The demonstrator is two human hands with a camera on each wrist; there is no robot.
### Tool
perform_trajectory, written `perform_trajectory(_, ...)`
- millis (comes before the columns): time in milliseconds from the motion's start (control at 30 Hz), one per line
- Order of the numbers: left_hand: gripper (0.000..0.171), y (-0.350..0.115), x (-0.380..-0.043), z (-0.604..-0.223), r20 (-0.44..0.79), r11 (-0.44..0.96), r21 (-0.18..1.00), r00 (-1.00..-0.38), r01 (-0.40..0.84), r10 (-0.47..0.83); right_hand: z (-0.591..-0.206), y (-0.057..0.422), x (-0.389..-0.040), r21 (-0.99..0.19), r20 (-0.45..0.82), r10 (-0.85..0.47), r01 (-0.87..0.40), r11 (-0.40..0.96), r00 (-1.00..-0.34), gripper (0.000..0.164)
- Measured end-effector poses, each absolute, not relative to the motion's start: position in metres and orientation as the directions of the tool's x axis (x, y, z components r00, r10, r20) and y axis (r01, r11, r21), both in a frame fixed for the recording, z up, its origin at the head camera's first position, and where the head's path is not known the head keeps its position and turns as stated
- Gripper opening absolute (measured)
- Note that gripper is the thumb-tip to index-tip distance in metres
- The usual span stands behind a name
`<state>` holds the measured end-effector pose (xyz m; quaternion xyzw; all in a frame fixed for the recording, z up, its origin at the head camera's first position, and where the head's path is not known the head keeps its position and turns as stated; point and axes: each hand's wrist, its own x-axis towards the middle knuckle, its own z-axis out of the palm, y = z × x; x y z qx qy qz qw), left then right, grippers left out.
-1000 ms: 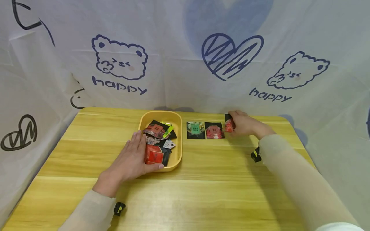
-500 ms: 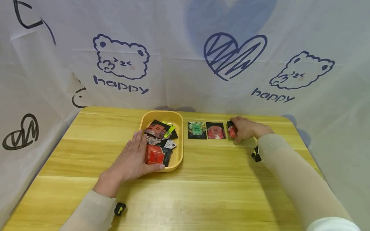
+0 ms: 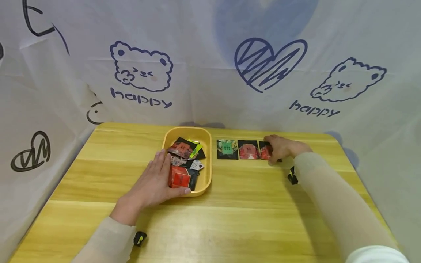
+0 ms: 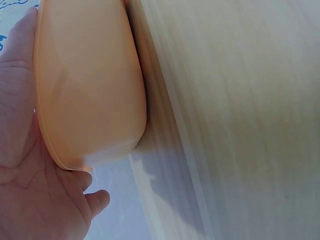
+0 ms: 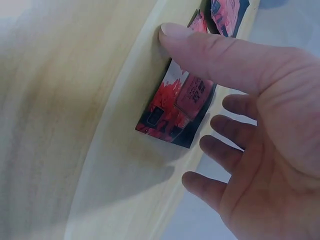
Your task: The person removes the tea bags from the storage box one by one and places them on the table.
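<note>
My left hand (image 3: 149, 186) rests along the left side of a yellow plastic tray (image 3: 209, 164), fingers straight and thumb stretched by the near rim. Inside lie several small packets, among them a red and black packet (image 3: 181, 179) and a dark red one (image 3: 183, 149). Right of the tray, a green-labelled packet (image 3: 227, 149) and a pink-red packet (image 3: 249, 149) lie side by side. At the row's right end my right hand (image 3: 283, 149) covers part of another red and black packet (image 5: 162, 110). Its thumb lies across that packet in the right wrist view, with the fingers loosely spread beyond it.
The wooden table (image 3: 210, 226) meets a white cloth backdrop (image 3: 207, 91) with drawn bears and a heart. Black straps with yellow marks hang at both wrists. A bright yellow-green packet (image 3: 197, 149) lies among the tray's contents.
My right hand has drawn its packet nearer and leftward, level with the other two and up against the pink-red one. The left hand stays at the tray. The head view has shifted slightly.
</note>
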<state>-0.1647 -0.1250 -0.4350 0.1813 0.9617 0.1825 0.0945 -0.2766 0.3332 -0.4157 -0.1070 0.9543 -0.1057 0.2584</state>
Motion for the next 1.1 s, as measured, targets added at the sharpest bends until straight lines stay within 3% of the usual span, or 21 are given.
perform_trajectory(133,0.142,-0.123,-0.169,-0.434,-0.103,0.866,0.378,-0.915,0.328,0.391,-0.411,0.331,-0.278,-0.232,-0.441,-0.234,-0.142,0.962,-0.867,0.104)
perform_trajectory(300,0.140,-0.122,-0.172,-0.431,-0.092,0.863,0.386,-0.917,0.326,0.387,-0.396,0.307,-0.282,-0.224,-0.333,-0.231,-0.161,0.961,-0.914,0.089)
perform_trajectory(433,0.139,-0.124,-0.169,-0.431,-0.103,0.869,0.383,-0.920,0.314,0.378,-0.385,0.263,-0.282,-0.220,-0.210,-0.306,-0.261,0.940,-0.928,0.078)
perform_trajectory(633,0.141,-0.126,-0.165,-0.433,-0.093,0.868,0.385,-0.922,0.314,0.375,-0.374,0.174,-0.279,-0.178,-0.082,-0.439,-0.421,0.890,-0.894,0.063)
perform_trajectory(833,0.146,-0.125,-0.165,-0.435,-0.092,0.864,0.376,-0.914,0.335,0.395,-0.389,0.109,-0.272,-0.235,-0.097,-0.482,-0.451,0.861,-0.871,0.060)
perform_trajectory(1100,0.145,-0.125,-0.165,-0.436,-0.092,0.864,0.360,-0.908,0.352,0.409,-0.414,0.074,-0.266,-0.252,-0.155,-0.540,-0.496,0.831,-0.827,0.042)
